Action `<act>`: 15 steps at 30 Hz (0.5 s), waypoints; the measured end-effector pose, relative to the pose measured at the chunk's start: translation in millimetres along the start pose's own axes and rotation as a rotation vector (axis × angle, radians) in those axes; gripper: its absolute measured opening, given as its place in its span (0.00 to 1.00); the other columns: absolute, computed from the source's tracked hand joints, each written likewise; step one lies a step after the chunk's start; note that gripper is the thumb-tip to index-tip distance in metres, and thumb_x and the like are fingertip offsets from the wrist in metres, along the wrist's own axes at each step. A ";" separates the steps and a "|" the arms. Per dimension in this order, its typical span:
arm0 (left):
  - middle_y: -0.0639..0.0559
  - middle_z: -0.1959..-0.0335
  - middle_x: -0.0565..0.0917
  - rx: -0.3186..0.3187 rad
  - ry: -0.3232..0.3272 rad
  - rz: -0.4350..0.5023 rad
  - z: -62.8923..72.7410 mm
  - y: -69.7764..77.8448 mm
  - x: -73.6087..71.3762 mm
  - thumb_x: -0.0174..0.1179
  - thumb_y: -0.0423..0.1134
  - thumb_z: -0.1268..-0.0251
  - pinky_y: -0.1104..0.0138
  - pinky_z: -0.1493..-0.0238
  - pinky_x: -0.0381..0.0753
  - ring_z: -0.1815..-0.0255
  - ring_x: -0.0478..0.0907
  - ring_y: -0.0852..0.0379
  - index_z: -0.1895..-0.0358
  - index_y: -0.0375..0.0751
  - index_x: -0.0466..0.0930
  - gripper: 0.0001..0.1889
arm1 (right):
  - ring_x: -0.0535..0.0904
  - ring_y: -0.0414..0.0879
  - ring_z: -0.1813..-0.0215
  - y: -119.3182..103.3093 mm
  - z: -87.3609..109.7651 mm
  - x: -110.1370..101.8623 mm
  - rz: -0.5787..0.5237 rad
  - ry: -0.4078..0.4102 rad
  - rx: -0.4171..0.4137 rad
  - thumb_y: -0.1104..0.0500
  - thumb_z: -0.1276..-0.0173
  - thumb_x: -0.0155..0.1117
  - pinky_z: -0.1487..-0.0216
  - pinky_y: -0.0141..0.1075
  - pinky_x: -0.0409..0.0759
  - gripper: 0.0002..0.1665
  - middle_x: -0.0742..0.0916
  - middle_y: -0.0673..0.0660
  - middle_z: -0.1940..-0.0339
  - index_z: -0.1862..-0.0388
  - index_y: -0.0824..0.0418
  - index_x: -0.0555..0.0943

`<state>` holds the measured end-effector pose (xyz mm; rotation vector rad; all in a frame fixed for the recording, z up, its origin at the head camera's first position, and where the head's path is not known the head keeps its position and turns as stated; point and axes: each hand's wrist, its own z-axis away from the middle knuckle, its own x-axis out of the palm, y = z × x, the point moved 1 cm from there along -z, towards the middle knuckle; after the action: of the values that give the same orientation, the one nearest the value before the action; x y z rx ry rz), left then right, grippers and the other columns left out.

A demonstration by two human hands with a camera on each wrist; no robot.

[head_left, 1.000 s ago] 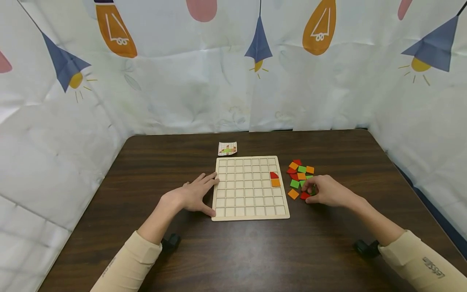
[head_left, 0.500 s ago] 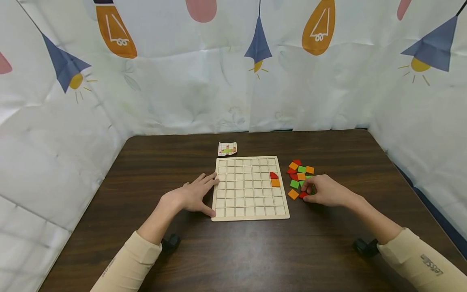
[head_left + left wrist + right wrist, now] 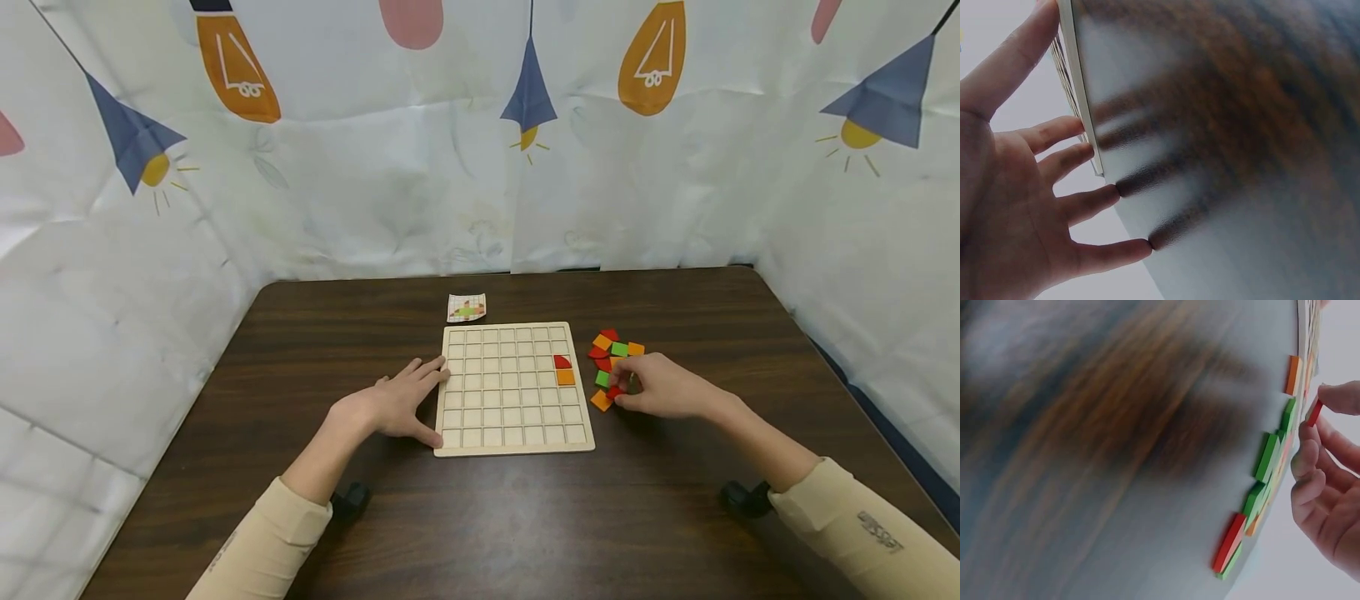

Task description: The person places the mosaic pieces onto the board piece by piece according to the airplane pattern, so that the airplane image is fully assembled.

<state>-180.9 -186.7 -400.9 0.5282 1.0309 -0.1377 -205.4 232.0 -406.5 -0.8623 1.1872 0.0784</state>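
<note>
A pale wooden grid board lies on the table in the head view. My left hand is spread against its left side, thumb at the near corner and fingertips at the edge. On the board's right column sit a red piece with a rounded corner and an orange square tile just below it. My right hand pinches a red tile between thumb and fingers, above the loose tiles right of the board. It covers part of that pile, where a green tile and a red tile show.
A small picture card with a coloured grid pattern lies beyond the board. An orange tile is nearest the board's right edge. The dark wooden table meets a printed white curtain at the back.
My right hand has shifted left and slightly up, bringing the red tile along, off its earlier spot at the near side of the pile. My left hand has stayed put.
</note>
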 end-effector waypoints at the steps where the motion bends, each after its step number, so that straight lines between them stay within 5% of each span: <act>1: 0.46 0.15 0.44 0.001 0.000 0.001 0.0 0.0 0.2 0.76 0.59 0.44 0.26 0.32 0.49 0.17 0.39 0.37 0.18 0.43 0.55 0.55 | 0.74 0.41 0.70 -1.0 -1.4 0.3 -0.004 -0.001 -0.004 0.63 0.33 0.71 0.69 0.35 0.75 0.07 0.82 0.46 0.67 0.57 0.59 0.83; 15: 0.47 0.15 0.44 -0.001 -0.001 0.003 -0.2 -1.3 0.6 0.76 0.59 0.43 0.27 0.31 0.48 0.16 0.37 0.39 0.17 0.45 0.55 0.55 | 0.74 0.41 0.72 -17.8 -18.7 8.8 -0.027 0.024 -0.071 0.64 0.33 0.72 0.68 0.35 0.77 0.10 0.82 0.45 0.65 0.54 0.59 0.83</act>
<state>-181.3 -187.6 -401.9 0.5288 1.0289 -0.1346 -207.8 204.8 -406.0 -0.9439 1.2003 0.0889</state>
